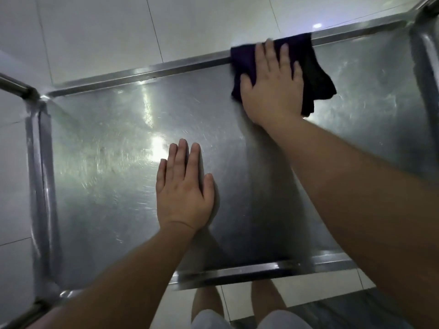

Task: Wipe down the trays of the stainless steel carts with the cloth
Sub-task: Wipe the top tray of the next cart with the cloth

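right hand [273, 91] flat, fingers spread, pressing the dark cloth [316, 74] at the tray's [107, 138] far edge, toward its right corner; left hand [184, 188] open, empty, palm down mid-tray; unwiped steel likely lies leftward, so right arm sweeps along the far rim.

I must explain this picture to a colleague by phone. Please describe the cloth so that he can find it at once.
Start from the steel tray that fills most of the view and follow its far rim to the right. There the right hand presses flat on the cloth, which overlaps that rim. It is the only dark, soft thing on the shiny metal.
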Action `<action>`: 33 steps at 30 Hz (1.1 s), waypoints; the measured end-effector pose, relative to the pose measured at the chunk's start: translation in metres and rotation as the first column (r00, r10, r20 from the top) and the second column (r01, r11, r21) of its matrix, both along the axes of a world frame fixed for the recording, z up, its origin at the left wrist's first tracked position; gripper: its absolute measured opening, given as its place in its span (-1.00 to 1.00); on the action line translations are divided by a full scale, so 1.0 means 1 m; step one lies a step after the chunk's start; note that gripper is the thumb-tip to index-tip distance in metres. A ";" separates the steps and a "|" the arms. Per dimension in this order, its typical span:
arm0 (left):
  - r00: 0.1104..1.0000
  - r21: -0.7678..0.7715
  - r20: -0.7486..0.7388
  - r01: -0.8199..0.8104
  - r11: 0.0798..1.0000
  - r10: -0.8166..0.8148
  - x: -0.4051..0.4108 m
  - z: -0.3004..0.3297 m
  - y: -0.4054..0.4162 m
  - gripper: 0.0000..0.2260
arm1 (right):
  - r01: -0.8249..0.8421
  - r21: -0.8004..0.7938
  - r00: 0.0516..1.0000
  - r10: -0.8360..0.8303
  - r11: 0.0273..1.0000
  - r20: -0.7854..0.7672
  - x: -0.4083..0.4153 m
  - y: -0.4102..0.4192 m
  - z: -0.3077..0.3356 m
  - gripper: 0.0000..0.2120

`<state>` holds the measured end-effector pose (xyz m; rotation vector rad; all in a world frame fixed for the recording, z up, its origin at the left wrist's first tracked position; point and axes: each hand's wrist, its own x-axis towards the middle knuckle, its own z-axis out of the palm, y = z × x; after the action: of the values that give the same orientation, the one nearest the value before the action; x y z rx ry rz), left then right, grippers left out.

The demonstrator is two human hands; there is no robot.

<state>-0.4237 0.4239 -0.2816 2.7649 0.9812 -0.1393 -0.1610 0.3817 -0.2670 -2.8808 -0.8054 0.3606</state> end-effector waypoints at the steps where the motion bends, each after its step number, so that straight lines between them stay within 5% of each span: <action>1: 1.000 -0.003 0.003 0.001 1.000 -0.001 0.000 0.000 0.000 -0.40 | -0.072 0.009 0.997 0.072 0.997 0.007 -0.020 -0.016 0.001 -0.33; 10: 1.000 -0.037 0.004 0.004 0.999 -0.004 -0.001 0.000 -0.001 -0.40 | -0.419 -0.091 0.902 0.404 0.903 -0.150 -0.260 -0.220 0.023 -0.31; 17: 1.000 -0.021 0.026 0.009 1.000 -0.009 0.000 -0.003 0.001 -0.40 | -0.206 0.026 0.978 0.206 0.978 0.016 -0.160 -0.091 0.003 -0.39; 23: 0.999 -0.016 0.037 -0.004 1.000 0.004 -0.001 -0.002 0.001 -0.41 | -0.165 0.041 0.986 0.166 0.985 -0.026 -0.062 0.054 0.000 -0.38; 33: 0.986 -0.140 0.166 -0.009 0.990 0.032 -0.004 -0.005 0.004 -0.46 | -0.249 0.076 0.968 0.252 0.965 -0.022 -0.199 -0.088 0.002 -0.49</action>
<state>-0.4279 0.4282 -0.2864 2.5902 0.9193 0.0271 -0.3602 0.2938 -0.2655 -2.7034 -1.1562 0.3924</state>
